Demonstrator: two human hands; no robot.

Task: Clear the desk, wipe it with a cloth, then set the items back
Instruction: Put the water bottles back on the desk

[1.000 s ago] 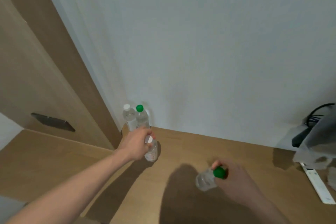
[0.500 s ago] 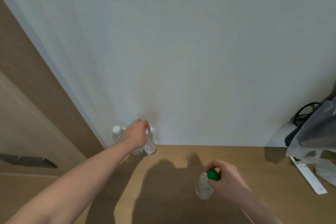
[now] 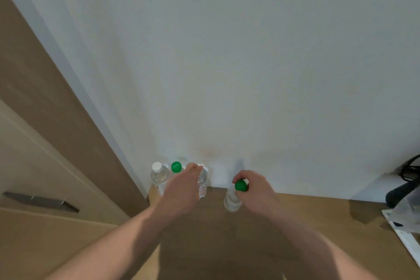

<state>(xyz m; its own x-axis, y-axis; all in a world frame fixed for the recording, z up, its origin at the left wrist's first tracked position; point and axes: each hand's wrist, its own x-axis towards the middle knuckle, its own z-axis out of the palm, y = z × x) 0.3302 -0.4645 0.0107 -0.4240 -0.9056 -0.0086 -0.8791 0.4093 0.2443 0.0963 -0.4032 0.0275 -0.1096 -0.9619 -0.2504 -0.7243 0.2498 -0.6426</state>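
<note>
Several clear plastic bottles stand at the back left corner of the wooden desk (image 3: 306,216), against the white wall. My left hand (image 3: 181,188) grips a bottle with a red-printed label (image 3: 203,185) beside a white-capped bottle (image 3: 158,176) and a green-capped bottle (image 3: 176,167). To the right, my right hand (image 3: 254,188) holds another green-capped bottle (image 3: 233,199) by its neck, upright at the desk's rear edge. Whether its base touches the wood I cannot tell.
A brown cabinet door with a dark metal handle (image 3: 41,201) stands at the left. At the far right lie a clear plastic bag (image 3: 409,207), black cables (image 3: 409,170) and a white flat strip (image 3: 406,241).
My right hand has carried its green-capped bottle back toward the wall. My left hand stays on the labelled bottle beside the other two. The view has tilted upward.
</note>
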